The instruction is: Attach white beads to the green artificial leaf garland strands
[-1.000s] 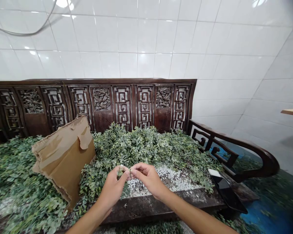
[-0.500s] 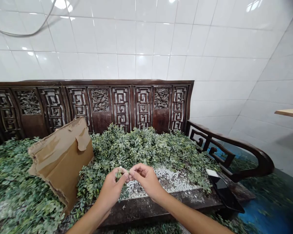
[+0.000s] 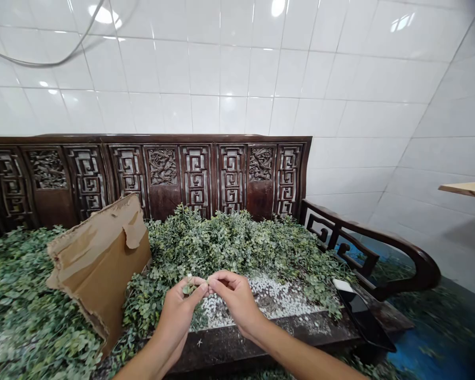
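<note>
My left hand [image 3: 178,307] is closed in a pinch around a small green leafy sprig [image 3: 188,288], whose leaves show above the fingers. Against its fingertips, my right hand [image 3: 238,302] pinches with thumb and forefinger; what lies between them is too small to make out. Both hands hover over the front edge of a dark wooden bench. Just behind and under them, many small white pieces [image 3: 279,300] are scattered on the seat. A large heap of green leafy sprigs [image 3: 229,243] covers the bench behind the hands.
A torn cardboard sheet [image 3: 103,269] stands upright among the greenery on the left. To the right, a black phone [image 3: 366,316] and a white object [image 3: 343,285] lie near the carved armrest [image 3: 415,258]. The carved backrest [image 3: 162,195] runs along a white tiled wall.
The view has tilted up slightly. Both hands stay together at nearly the same spot, and the sprig in the left hand has turned a little, with a small white tip now showing above the fingers.
</note>
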`<action>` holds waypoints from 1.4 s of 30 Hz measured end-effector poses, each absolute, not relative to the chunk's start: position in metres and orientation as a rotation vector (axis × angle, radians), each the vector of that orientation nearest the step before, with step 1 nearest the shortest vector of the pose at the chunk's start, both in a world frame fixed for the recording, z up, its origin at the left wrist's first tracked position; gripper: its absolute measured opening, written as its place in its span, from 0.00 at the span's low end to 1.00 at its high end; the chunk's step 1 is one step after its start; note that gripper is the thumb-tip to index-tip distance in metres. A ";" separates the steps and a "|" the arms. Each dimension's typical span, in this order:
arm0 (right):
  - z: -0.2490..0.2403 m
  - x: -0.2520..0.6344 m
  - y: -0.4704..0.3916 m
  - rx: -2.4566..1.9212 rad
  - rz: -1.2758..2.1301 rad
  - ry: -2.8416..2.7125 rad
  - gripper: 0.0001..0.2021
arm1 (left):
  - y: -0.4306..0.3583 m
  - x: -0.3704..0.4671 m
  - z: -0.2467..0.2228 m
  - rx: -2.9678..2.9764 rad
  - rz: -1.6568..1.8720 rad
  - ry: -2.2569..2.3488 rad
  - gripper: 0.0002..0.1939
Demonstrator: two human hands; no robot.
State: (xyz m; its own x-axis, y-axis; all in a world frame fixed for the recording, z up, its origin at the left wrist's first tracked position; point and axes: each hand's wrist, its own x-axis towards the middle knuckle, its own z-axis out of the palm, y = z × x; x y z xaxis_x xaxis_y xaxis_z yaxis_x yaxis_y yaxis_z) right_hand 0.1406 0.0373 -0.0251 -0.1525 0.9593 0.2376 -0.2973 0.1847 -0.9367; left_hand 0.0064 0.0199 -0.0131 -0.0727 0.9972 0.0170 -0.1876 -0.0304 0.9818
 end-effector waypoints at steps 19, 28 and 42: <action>-0.012 0.148 0.032 -0.678 1.213 -1.418 0.09 | 0.017 0.003 0.000 0.997 1.340 0.980 0.19; -0.025 0.146 0.034 -0.691 1.172 -1.397 0.09 | 0.015 0.007 0.002 0.940 1.330 0.946 0.20; -0.025 0.141 0.031 -0.741 1.091 -1.416 0.09 | 0.015 0.007 0.001 0.936 1.332 0.984 0.19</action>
